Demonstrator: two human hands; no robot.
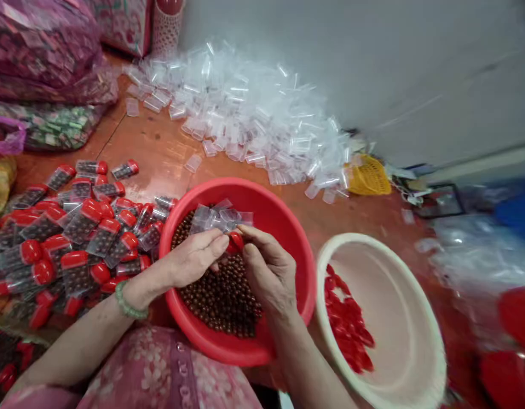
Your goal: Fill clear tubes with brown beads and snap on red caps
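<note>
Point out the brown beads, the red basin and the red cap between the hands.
Brown beads (224, 298): head view, middle of the exposed pile.
Red basin (269, 213): head view, bare far inner wall.
Red cap (235, 242): head view, its visible face.

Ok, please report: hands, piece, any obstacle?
Left hand and right hand over red basin. Red cap between them, exact grip hidden. Clear containers close beyond, possibly obstructing.

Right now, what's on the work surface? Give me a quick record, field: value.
left hand: beside the red cap, contact unclear
right hand: holding that cap; anything beneath it is hidden
red basin: brown beads, some clear containers on top
white basin: loose red caps
left side: pile of bead-filled, red-topped containers
far side: heap of clear empties, yellow basket at its right end
</note>
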